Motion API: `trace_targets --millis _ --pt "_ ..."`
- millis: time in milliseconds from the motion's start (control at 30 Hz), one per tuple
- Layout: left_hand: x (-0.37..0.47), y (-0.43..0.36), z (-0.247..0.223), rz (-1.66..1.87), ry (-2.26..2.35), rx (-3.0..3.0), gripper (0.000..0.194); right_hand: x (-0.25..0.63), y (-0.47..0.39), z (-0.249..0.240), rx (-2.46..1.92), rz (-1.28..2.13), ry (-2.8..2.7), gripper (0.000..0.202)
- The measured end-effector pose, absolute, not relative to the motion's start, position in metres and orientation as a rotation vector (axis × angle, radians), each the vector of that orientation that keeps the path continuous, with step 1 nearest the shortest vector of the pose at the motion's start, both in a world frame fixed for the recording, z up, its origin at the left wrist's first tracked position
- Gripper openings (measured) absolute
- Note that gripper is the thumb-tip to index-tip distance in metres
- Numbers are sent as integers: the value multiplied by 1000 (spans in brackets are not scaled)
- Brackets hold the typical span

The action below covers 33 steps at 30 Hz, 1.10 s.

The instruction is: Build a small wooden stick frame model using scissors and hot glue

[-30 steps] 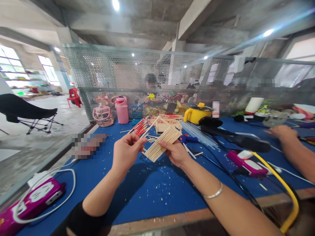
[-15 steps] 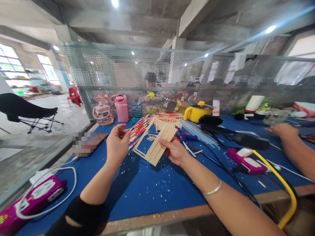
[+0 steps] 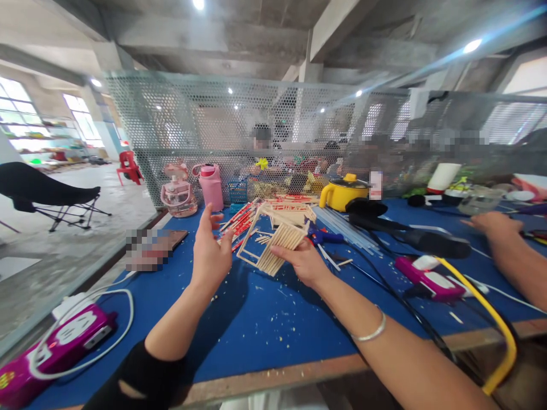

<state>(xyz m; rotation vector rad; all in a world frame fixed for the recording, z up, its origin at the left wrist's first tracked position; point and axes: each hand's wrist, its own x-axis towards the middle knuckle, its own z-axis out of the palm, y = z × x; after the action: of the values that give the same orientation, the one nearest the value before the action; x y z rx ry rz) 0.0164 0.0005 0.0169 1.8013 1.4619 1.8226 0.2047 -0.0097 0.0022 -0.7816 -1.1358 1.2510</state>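
Nearest the person, at the left corner of the blue table point(image 3: 265, 336), lies one magenta power strip point(image 3: 64, 341) with one white cable looped over it. Above the table the left hand point(image 3: 211, 253) is raised with fingers spread and holds nothing. Just to its right, the right hand point(image 3: 305, 261) pinches one panel of wooden sticks point(image 3: 277, 253), tilted, with one open stick frame joined to its left edge. One silver bangle point(image 3: 372, 330) circles the right wrist. Beyond lie one pile of red-and-wood sticks point(image 3: 243, 219) and one bundle of clear rods point(image 3: 346, 228). Farther back stand two pink bottles point(image 3: 194, 192) and one yellow pot point(image 3: 342, 196). At the far right rests one co-worker's hand point(image 3: 491, 224).
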Motion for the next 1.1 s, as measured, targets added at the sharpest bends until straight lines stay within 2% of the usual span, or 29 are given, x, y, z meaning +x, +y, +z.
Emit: trace_targets --millis 33,133,267,367,500,667,900,1100 --pt "16 1 17 1784 1456 1785 51 204 -10 2 -781 1214 -1165 25" --pt "14 0 18 1661 1531 1729 28 204 -10 2 -766 1206 -1143 25" --pt "13 2 18 1757 1550 1745 29 205 -6 4 -725 1385 -918 27" --pt "19 2 15 1794 1427 1755 40 209 -1 8 -690 1425 -852 27" --pt "32 -1 8 1582 1228 1567 33 216 1 13 -619 1444 -793 29" --pt "40 -3 7 1417 1019 1168 43 223 1 14 -457 1488 -753 33" --pt "50 -12 7 1346 832 1144 54 221 0 19 -379 1451 -683 30" --pt "61 -22 7 1423 821 1091 32 217 -2 20 -430 1472 -620 37"
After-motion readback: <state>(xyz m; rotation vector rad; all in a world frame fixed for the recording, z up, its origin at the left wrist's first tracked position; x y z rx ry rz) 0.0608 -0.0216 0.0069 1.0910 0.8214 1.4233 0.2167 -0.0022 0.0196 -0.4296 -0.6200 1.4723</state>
